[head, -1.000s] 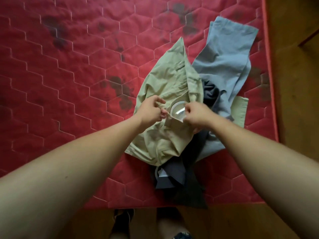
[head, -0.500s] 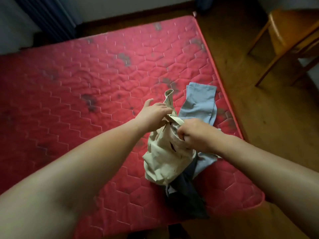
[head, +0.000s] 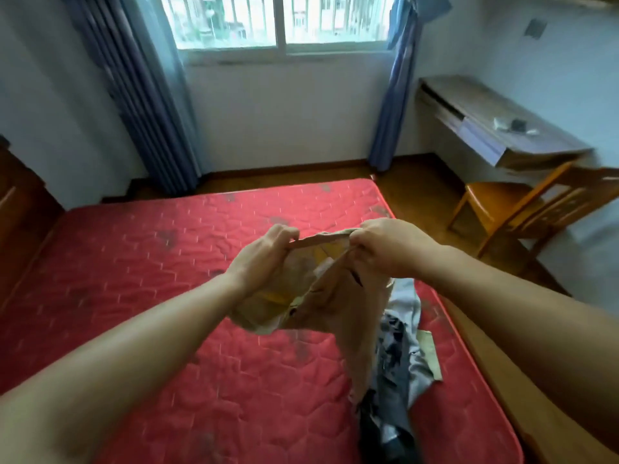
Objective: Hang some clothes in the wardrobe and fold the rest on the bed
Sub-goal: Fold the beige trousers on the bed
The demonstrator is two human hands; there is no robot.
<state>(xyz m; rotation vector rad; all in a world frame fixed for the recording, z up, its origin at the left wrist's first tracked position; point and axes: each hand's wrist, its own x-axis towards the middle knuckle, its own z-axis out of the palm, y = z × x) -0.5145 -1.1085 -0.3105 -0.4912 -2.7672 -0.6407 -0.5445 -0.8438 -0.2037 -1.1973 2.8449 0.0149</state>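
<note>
1. Left hand (head: 264, 254) and right hand (head: 385, 246) are raised over the bed (head: 150, 296), each pinching the top edge of a beige garment (head: 338, 296) with curled fingers, so the edge stretches taut between them.
2. That garment (trousers or shorts, I cannot tell which) hangs in the air below the hands, its lower end trailing down onto a pile of clothes (head: 398, 360).
3. Grey and blue, the pile lies on the red mattress near its right edge.
4. On the floor to the right of the bed stands a wooden chair (head: 522, 205), beside a desk (head: 485, 118) against the wall.
</note>
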